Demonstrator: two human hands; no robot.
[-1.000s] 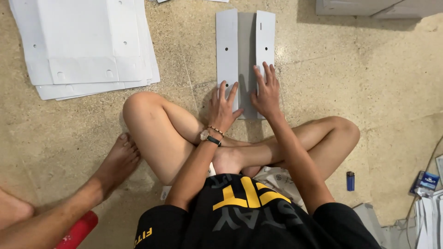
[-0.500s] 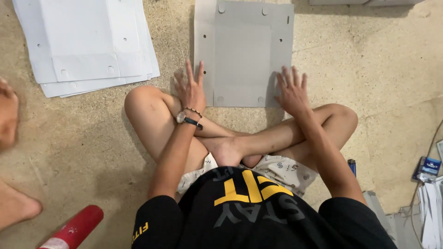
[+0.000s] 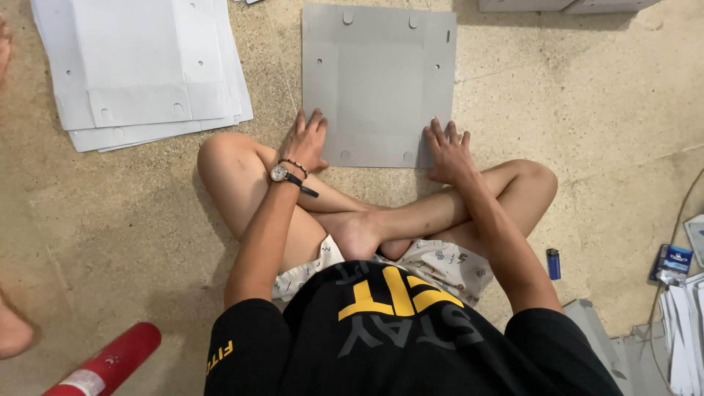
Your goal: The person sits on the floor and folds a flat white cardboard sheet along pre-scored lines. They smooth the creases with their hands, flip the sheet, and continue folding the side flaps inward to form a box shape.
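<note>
Left hand (image 3: pixel 304 143) flat on near left corner of grey sheet (image 3: pixel 378 81), fingers spread, grasping nothing. Right hand (image 3: pixel 447 150) flat on near right corner, likewise released. Sheet unfolded on floor (image 3: pixel 587 110), as half a second ago; hands barely shifted. White sheet stack (image 3: pixel 139 66) left; lighter (image 3: pixel 554 264) right; red tube (image 3: pixel 110 363) near left.

A small blue and white rectangular packet (image 3: pixel 673 262) lies on the floor well right of the blue lighter (image 3: pixel 554 263), beside a stack of white papers (image 3: pixel 683 330).
</note>
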